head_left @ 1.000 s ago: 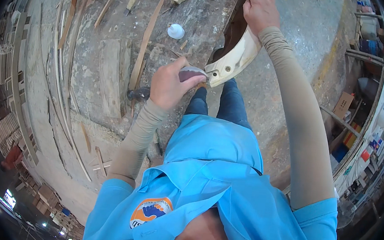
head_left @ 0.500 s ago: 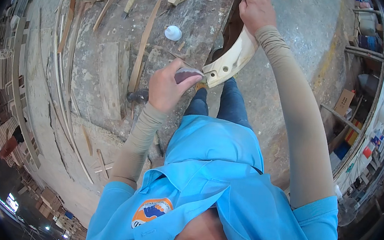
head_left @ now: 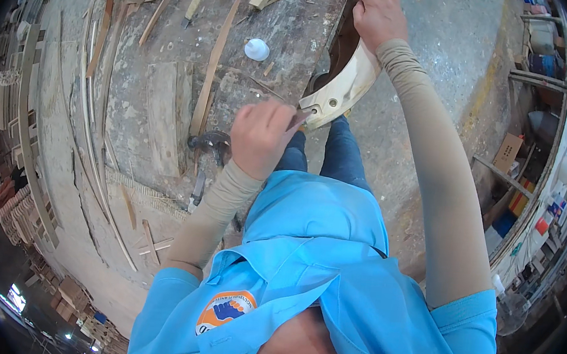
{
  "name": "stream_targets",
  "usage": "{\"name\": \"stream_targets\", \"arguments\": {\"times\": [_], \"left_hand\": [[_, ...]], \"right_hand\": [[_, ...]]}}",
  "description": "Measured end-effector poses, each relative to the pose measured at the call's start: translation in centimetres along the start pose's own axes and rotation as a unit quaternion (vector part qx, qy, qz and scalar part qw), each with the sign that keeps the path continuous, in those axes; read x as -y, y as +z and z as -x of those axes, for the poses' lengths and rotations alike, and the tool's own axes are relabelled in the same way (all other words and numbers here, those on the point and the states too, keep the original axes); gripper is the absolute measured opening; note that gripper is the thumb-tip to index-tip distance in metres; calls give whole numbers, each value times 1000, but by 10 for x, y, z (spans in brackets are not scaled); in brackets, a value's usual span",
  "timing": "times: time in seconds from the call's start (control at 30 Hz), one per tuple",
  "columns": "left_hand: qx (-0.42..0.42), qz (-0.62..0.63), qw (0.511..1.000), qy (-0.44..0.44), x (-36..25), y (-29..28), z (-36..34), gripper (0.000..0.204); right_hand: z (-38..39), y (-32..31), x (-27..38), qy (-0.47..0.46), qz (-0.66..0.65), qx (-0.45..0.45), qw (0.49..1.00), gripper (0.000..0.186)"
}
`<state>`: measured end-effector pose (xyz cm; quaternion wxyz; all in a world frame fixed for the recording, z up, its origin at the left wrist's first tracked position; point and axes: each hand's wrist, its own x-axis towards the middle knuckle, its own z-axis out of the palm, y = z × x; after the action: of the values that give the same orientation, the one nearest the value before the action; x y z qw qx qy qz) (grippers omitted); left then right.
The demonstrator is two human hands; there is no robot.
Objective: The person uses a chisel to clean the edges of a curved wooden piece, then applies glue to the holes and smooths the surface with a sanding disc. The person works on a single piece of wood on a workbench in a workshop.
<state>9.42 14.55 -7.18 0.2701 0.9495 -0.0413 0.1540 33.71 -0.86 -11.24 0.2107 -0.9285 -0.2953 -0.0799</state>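
A pale, curved wooden piece [head_left: 348, 86] with round holes near its lower end juts over the right edge of the workbench. My right hand [head_left: 379, 17] is closed on its far end. My left hand [head_left: 259, 135] pinches a folded piece of brownish sandpaper [head_left: 299, 118], whose edge meets the wooden piece's near end beside a hole. Most of the sandpaper is hidden behind my fingers. Just left of my left wrist lies a hammer [head_left: 210, 140] with a dark head.
On the stained workbench [head_left: 280, 30] are a white bottle [head_left: 257, 49], a long curved wood strip [head_left: 217, 61], a flat board [head_left: 164, 114] and a brush-like tool [head_left: 196, 1]. A cluttered shelf [head_left: 533, 133] runs along the right side. Stacked wood pieces [head_left: 6, 92] stand far left.
My left hand has turned over and moved slightly right and down, bringing the sandpaper's edge to the wooden piece. More of the hammer shows now. My right hand has barely moved.
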Motion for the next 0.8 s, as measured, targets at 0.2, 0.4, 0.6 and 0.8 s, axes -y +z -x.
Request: {"name": "stream_targets", "arguments": {"times": [0.2, 0.4, 0.6, 0.8], "left_hand": [[40, -52, 997, 44, 1, 11, 11, 21], [45, 12, 999, 25, 9, 18, 35, 32], [38, 56, 997, -32, 3, 8, 35, 51], [38, -32, 998, 36, 3, 12, 26, 42]], "right_hand": [[-1, 7, -5, -19, 17, -14, 1000, 40], [0, 6, -5, -11, 6, 0, 1000, 41], [0, 2, -2, -3, 6, 8, 1000, 42], [0, 2, -1, -7, 2, -1, 1000, 42]]}}
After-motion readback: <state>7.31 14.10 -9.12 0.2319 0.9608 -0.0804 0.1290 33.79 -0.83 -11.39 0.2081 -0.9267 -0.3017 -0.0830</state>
